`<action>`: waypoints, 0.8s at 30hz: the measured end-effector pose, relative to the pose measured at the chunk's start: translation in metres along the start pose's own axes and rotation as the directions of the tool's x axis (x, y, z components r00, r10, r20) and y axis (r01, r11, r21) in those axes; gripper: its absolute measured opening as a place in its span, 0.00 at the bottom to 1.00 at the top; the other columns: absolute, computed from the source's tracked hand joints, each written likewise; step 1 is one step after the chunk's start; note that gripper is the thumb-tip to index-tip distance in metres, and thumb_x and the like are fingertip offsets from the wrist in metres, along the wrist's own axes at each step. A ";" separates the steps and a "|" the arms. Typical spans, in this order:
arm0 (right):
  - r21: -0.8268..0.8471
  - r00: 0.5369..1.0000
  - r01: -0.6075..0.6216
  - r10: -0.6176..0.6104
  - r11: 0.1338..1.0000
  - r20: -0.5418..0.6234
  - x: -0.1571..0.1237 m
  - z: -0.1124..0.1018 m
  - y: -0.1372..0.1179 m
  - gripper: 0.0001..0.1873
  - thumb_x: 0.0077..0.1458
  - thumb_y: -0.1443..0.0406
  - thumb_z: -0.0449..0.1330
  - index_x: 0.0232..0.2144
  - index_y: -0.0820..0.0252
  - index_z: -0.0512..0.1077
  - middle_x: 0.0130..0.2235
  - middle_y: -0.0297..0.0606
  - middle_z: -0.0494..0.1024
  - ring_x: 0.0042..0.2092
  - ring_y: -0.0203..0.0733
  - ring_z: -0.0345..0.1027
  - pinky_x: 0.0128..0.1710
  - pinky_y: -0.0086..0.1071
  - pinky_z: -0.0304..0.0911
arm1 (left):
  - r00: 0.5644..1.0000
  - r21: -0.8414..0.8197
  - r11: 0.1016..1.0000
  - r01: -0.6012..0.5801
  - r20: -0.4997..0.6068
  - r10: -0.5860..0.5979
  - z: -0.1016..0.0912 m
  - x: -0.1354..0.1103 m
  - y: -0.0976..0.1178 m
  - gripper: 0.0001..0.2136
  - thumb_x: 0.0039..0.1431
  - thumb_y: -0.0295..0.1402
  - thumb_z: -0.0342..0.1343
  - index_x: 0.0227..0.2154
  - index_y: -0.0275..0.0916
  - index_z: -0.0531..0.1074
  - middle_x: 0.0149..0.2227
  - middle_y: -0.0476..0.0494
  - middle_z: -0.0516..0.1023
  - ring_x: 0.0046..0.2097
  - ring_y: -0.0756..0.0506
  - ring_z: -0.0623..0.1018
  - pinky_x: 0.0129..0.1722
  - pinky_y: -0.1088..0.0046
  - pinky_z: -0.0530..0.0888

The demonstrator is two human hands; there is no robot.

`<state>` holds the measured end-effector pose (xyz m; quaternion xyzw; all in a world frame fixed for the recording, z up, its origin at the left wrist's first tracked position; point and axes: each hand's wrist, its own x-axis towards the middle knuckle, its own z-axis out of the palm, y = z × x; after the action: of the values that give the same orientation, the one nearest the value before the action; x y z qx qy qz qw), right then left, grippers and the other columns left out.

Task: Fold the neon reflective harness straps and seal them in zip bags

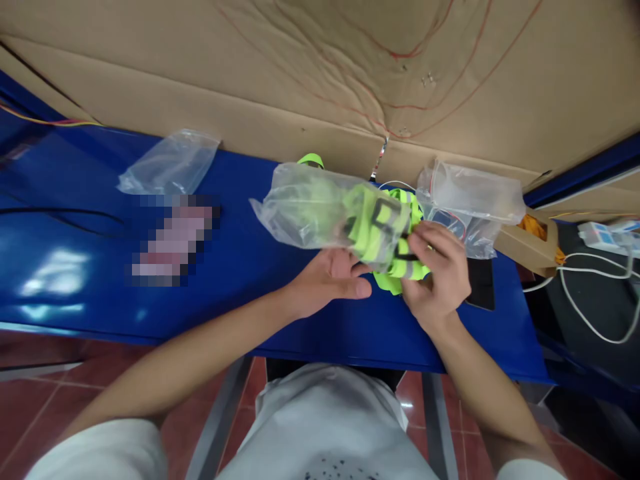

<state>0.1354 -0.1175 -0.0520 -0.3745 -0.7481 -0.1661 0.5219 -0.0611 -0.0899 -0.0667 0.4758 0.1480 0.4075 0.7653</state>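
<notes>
A clear plastic bag (300, 207) with a bundle of neon-yellow reflective straps (375, 223), with grey bands and black buckles, is held above the blue table. My right hand (437, 270) is closed on the bundle's right end, thumb below and fingers bent over it. My left hand (340, 273) is under the bag, thumb stretched out and apart from the fingers; the bag partly hides its fingertips. More neon-yellow material shows behind the bag, and a neon loop (313, 160) lies near the cardboard wall.
A plastic bag (173, 163) and a pixelated pink item (175, 240) lie left on the blue table (240, 280). More clear bags (475, 193), a dark flat device (483, 285) and a cardboard box (530, 243) are at right. White cables (595, 327) curl beyond.
</notes>
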 end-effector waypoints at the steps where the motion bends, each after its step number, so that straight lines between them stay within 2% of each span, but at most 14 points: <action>1: -0.027 0.999 0.040 -0.040 0.999 0.012 0.000 0.002 -0.003 0.20 0.64 0.69 0.63 0.57 0.54 0.75 0.49 0.44 0.80 0.54 0.53 0.77 0.54 0.50 0.77 | 0.999 -0.027 0.999 0.042 -0.026 -0.042 0.002 0.000 0.000 0.33 0.49 0.51 0.75 0.57 0.46 0.75 0.61 0.38 0.77 0.66 0.33 0.73 0.67 0.47 0.70; 5: -0.088 0.991 0.131 -0.128 0.987 0.030 -0.001 0.008 -0.010 0.19 0.62 0.74 0.64 0.53 0.55 0.77 0.47 0.42 0.80 0.54 0.50 0.76 0.52 0.44 0.80 | 0.990 -0.082 0.995 0.059 -0.121 -0.068 0.005 0.000 0.002 0.32 0.51 0.49 0.74 0.57 0.46 0.76 0.62 0.39 0.77 0.67 0.33 0.73 0.70 0.48 0.66; 10: -0.128 0.986 0.151 -0.141 0.980 0.088 -0.004 0.007 -0.005 0.22 0.61 0.75 0.65 0.55 0.57 0.77 0.49 0.43 0.80 0.56 0.52 0.75 0.55 0.46 0.78 | 0.973 0.010 0.991 0.133 -0.193 -0.129 0.008 0.000 0.003 0.32 0.49 0.48 0.75 0.55 0.43 0.77 0.59 0.41 0.81 0.67 0.33 0.73 0.70 0.51 0.68; 13: -0.135 0.986 0.128 -0.112 0.982 0.123 -0.005 0.007 -0.005 0.22 0.62 0.75 0.63 0.57 0.58 0.75 0.49 0.45 0.80 0.56 0.53 0.74 0.55 0.47 0.77 | 0.968 0.119 0.981 0.153 -0.218 -0.125 0.010 0.002 0.005 0.27 0.52 0.52 0.72 0.50 0.42 0.80 0.53 0.43 0.84 0.65 0.34 0.75 0.68 0.53 0.69; 16: -0.117 0.988 0.088 -0.072 0.989 0.139 -0.004 0.007 -0.001 0.25 0.64 0.74 0.61 0.61 0.55 0.73 0.50 0.45 0.79 0.56 0.53 0.74 0.56 0.48 0.76 | 0.982 0.345 0.933 0.103 -0.185 -0.040 0.007 0.001 0.009 0.23 0.57 0.56 0.66 0.42 0.40 0.81 0.41 0.43 0.86 0.55 0.37 0.82 0.60 0.57 0.77; 18: -0.121 0.991 0.058 -0.042 0.991 0.130 -0.003 0.005 0.005 0.26 0.66 0.73 0.59 0.63 0.51 0.72 0.51 0.44 0.79 0.56 0.53 0.74 0.57 0.49 0.75 | 0.991 0.539 0.841 0.047 -0.130 0.028 0.005 -0.003 0.012 0.22 0.65 0.56 0.58 0.38 0.39 0.81 0.34 0.44 0.85 0.43 0.41 0.84 0.47 0.63 0.81; 21: -0.179 0.996 0.038 -0.023 0.983 0.087 -0.001 0.001 0.018 0.27 0.67 0.73 0.56 0.64 0.46 0.72 0.51 0.43 0.78 0.57 0.53 0.73 0.58 0.51 0.73 | 0.987 0.780 0.620 -0.086 -0.017 0.158 0.006 -0.014 0.019 0.22 0.73 0.47 0.50 0.32 0.38 0.80 0.26 0.47 0.81 0.28 0.49 0.80 0.30 0.73 0.76; 22: -0.195 0.996 0.038 -0.022 0.980 0.083 -0.002 0.000 0.021 0.28 0.67 0.73 0.56 0.64 0.45 0.72 0.51 0.43 0.78 0.57 0.53 0.73 0.58 0.51 0.72 | 0.971 0.832 0.531 -0.159 0.035 0.236 0.006 -0.017 0.021 0.20 0.73 0.44 0.51 0.30 0.38 0.79 0.24 0.48 0.80 0.26 0.51 0.78 0.28 0.75 0.73; 24: -0.205 0.994 0.050 -0.028 0.977 0.105 -0.003 0.000 0.023 0.27 0.67 0.73 0.57 0.64 0.45 0.72 0.51 0.42 0.79 0.57 0.52 0.73 0.59 0.49 0.72 | 0.904 0.897 0.352 -0.269 0.109 0.413 0.007 -0.019 0.024 0.16 0.71 0.41 0.57 0.28 0.38 0.76 0.24 0.50 0.79 0.23 0.53 0.74 0.26 0.77 0.69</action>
<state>0.1528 -0.1038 -0.0581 -0.4202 -0.7595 -0.2343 0.4379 -0.0798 -0.1036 -0.0458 0.7984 0.2904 0.4469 0.2802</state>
